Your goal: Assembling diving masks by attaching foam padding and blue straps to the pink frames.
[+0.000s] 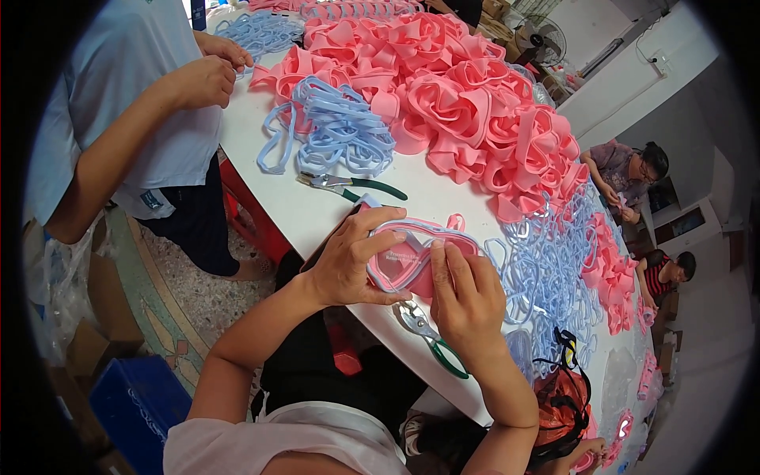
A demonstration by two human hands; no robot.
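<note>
Pink-and-blue goggles (412, 258) between hands: left hand (346, 261) grips one side, presumably steadying; right hand (469, 297) pinches mid-rim. Green-handled pliers (428, 332) beside right hand, likely for reach.

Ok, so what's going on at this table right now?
The person's left hand grips one side of pink-framed goggles with a clear lens, and the right hand has its fingers on the other side. Green-handled pliers lie beyond them on the white table, with a second pair nearer. Pink pieces and pale blue straps are heaped around.
</note>
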